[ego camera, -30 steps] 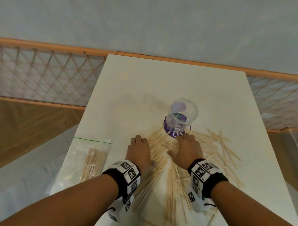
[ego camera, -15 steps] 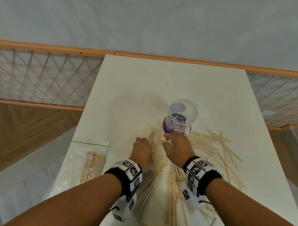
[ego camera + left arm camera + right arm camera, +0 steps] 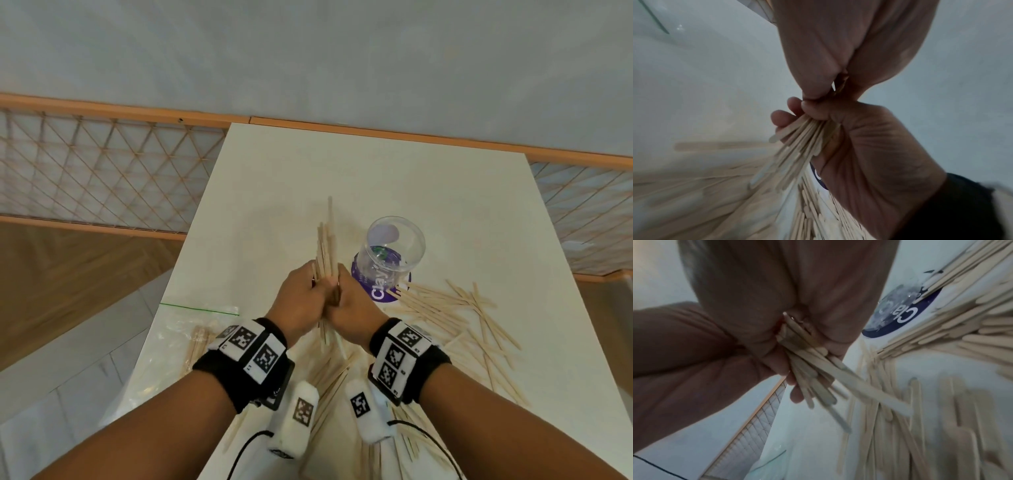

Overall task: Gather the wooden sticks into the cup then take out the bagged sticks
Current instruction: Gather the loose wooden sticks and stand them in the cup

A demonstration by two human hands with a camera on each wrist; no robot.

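Both hands, left (image 3: 301, 301) and right (image 3: 352, 301), clasp one bundle (image 3: 325, 246) of sticks upright, cup (image 3: 394, 253) at 2 o'clock from it. Bag (image 3: 178, 335) lies at 8 o'clock. Uneven ends may catch the rim, tipping the light cup or spilling sticks

We are looking down on a cream-white surface (image 3: 359, 178) butting against a pale grey-blue wall (image 3: 308, 58). An orange wooden rail (image 3: 102, 109) is running along the wall's foot, with a lattice panel (image 3: 96, 171) sitting beneath it, left of the surface. A wood-plank floor (image 3: 68, 274) is giving way to pale tiles (image 3: 85, 370) nearer us.
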